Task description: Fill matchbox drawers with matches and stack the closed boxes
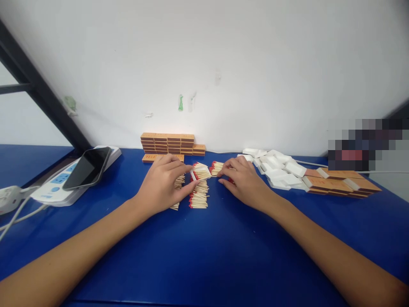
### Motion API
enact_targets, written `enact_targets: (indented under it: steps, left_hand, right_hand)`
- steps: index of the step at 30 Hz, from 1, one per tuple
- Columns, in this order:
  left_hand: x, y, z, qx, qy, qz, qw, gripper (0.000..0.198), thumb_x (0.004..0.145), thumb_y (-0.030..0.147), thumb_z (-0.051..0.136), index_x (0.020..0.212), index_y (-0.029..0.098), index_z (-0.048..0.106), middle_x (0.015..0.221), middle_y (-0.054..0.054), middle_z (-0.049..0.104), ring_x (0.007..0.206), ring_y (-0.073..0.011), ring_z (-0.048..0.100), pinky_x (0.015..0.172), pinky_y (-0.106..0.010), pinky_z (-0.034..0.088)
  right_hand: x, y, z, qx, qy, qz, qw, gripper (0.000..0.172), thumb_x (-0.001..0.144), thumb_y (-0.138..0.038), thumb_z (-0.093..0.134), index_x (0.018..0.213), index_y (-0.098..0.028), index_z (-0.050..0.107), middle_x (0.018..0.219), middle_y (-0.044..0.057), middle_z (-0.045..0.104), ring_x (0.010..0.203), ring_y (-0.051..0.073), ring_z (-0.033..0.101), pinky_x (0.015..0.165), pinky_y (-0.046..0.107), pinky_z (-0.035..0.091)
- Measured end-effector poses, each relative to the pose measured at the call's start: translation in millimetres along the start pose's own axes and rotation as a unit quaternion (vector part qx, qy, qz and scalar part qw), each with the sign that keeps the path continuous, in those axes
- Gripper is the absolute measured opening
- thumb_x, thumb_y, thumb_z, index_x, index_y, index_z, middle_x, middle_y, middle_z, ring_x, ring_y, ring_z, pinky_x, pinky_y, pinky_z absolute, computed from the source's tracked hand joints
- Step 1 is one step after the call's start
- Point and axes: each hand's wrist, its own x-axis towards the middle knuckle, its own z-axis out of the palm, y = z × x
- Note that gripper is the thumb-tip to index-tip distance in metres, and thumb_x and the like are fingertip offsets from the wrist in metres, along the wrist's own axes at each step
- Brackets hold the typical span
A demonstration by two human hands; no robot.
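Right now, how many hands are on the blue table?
2. The left hand pinches a white tray of matches over a loose match pile; the right hand rests on more matches beside it. None seem hidden.

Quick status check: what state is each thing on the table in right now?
left hand, pinching the white tray
white tray, open, packed with matches
right hand, gripping the match bundle
match bundle, held, red heads leftward
loose matches, piled on the table
matchbox stack, closed, stacked by the wall
spare trays, empty, heaped
phone, screen dark, lying on the power strip
power strip, flat on the table
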Motion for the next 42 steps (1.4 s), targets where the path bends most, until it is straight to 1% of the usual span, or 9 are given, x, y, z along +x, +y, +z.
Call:
enact_targets:
  steps: [7, 12, 18, 29, 31, 33, 35, 37, 42]
  left_hand:
    - [1, 2, -1.4, -0.002, 0.010, 0.001, 1.000, 0.030, 0.099, 0.044, 0.069, 0.110, 0.017, 0.076, 0.095, -0.008, 0.079, 0.094, -0.0265, 0.067, 0.085, -0.044, 0.050]
    - [1, 2, -1.6, -0.003, 0.008, -0.004, 1.000, 0.030, 0.099, 0.045, 0.068, 0.110, 0.018, 0.076, 0.094, -0.007, 0.079, 0.093, -0.0260, 0.067, 0.085, -0.043, 0.049]
    - [0, 1, -2.3, 0.003, 0.004, 0.000, 1.000, 0.029, 0.099, 0.043, 0.068, 0.110, 0.017, 0.076, 0.095, -0.008, 0.079, 0.095, -0.0266, 0.066, 0.085, -0.043, 0.049]
    - [0, 1, -0.8, -0.004, -0.009, -0.002, 1.000, 0.032, 0.099, 0.045, 0.068, 0.110, 0.016, 0.076, 0.095, -0.009, 0.079, 0.095, -0.0269, 0.066, 0.087, -0.045, 0.050]
    - [0, 1, -1.0, -0.004, -0.019, -0.005, 1.000, 0.032, 0.099, 0.044, 0.068, 0.110, 0.016, 0.076, 0.094, -0.009, 0.079, 0.095, -0.0271, 0.066, 0.086, -0.045, 0.049]
    - [0, 2, -1.0, -0.006, -0.030, -0.008, 1.000, 0.030, 0.099, 0.043, 0.069, 0.110, 0.017, 0.076, 0.093, -0.009, 0.078, 0.096, -0.0273, 0.065, 0.086, -0.045, 0.049]
    - [0, 3, -0.3, -0.015, -0.037, -0.004, 0.999, 0.028, 0.099, 0.042, 0.069, 0.109, 0.017, 0.077, 0.091, -0.008, 0.077, 0.096, -0.0271, 0.065, 0.086, -0.044, 0.049]
    - [-1, 6, 1.1, -0.028, -0.037, 0.005, 0.999, 0.027, 0.100, 0.043, 0.068, 0.107, 0.018, 0.077, 0.090, -0.008, 0.077, 0.095, -0.0266, 0.065, 0.086, -0.043, 0.049]
    - [-3, 16, 3.8, -0.051, -0.031, 0.020, 0.998, 0.031, 0.098, 0.044, 0.071, 0.114, 0.018, 0.075, 0.097, -0.008, 0.077, 0.100, -0.0272, 0.066, 0.088, -0.044, 0.049]
  right_hand:
    - [1, -2, 0, 0.000, -0.001, -0.007, 1.000, 0.014, 0.102, -0.021, 0.058, 0.107, -0.019, 0.071, 0.109, 0.013, 0.064, 0.102, 0.029, 0.049, 0.091, 0.047, 0.045]
    - [1, 0, 1, 0.013, 0.000, -0.013, 1.000, 0.014, 0.102, -0.021, 0.057, 0.099, -0.020, 0.071, 0.106, 0.011, 0.063, 0.100, 0.028, 0.047, 0.090, 0.045, 0.043]
    - [0, -2, -3, 0.028, -0.002, -0.005, 1.000, 0.011, 0.102, -0.021, 0.059, 0.098, -0.020, 0.069, 0.104, 0.010, 0.063, 0.100, 0.027, 0.048, 0.089, 0.045, 0.043]
    - [0, 2, -3, 0.018, -0.038, -0.015, 0.999, 0.012, 0.102, -0.018, 0.056, 0.092, -0.020, 0.062, 0.101, 0.010, 0.062, 0.098, 0.028, 0.048, 0.087, 0.044, 0.043]
    - [-1, 1, -8, 0.014, -0.022, -0.019, 0.999, 0.013, 0.103, -0.019, 0.054, 0.092, -0.020, 0.061, 0.103, 0.011, 0.063, 0.098, 0.028, 0.048, 0.087, 0.045, 0.043]
    - [0, -3, -15, 0.018, 0.022, -0.018, 0.999, 0.013, 0.104, -0.021, 0.054, 0.094, -0.020, 0.061, 0.106, 0.011, 0.065, 0.099, 0.028, 0.048, 0.087, 0.045, 0.043]
    - [1, -12, -22, 0.031, 0.071, -0.017, 0.997, 0.012, 0.105, -0.023, 0.054, 0.097, -0.021, 0.062, 0.108, 0.011, 0.066, 0.100, 0.028, 0.049, 0.089, 0.046, 0.044]
    - [2, -24, -25, 0.044, 0.099, -0.023, 0.994, 0.011, 0.105, -0.024, 0.054, 0.099, -0.021, 0.063, 0.110, 0.011, 0.067, 0.103, 0.028, 0.050, 0.091, 0.046, 0.044]
    - [2, -46, -25, 0.035, 0.080, -0.043, 0.995, 0.011, 0.104, -0.022, 0.057, 0.098, -0.019, 0.065, 0.113, 0.013, 0.068, 0.104, 0.028, 0.052, 0.089, 0.045, 0.045]
